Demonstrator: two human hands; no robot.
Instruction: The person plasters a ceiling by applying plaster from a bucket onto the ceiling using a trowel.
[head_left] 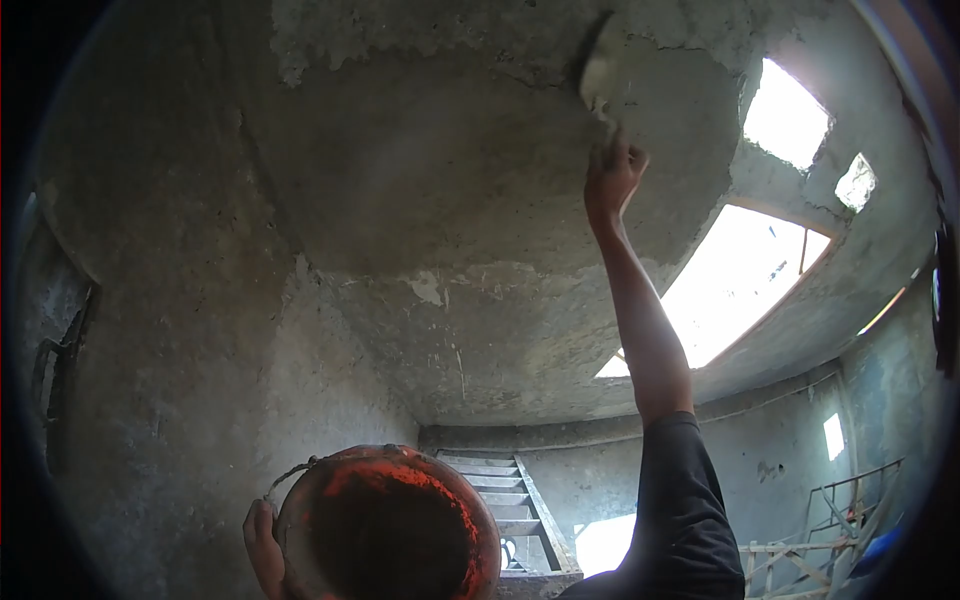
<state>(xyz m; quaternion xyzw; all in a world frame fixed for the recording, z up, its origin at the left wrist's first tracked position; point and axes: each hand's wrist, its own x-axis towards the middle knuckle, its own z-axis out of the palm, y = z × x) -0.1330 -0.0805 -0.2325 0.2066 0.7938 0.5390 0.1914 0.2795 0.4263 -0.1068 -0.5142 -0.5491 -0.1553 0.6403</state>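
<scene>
My right hand is raised high on a stretched arm, its fingers closed round the handle of a trowel. The trowel's blade lies close against the grey ceiling, slightly blurred by motion, at the edge of a smooth, darker plaster patch. Low in the view, my left hand grips the left side of an orange-red bucket with a wire handle. Greyish mortar smears the bucket, and its round middle is dark in shadow.
A metal ladder stands behind the bucket. Bright openings break the surface at the right. A rough plastered wall rises on the left. A metal frame with a blue thing beside it stands at the lower right.
</scene>
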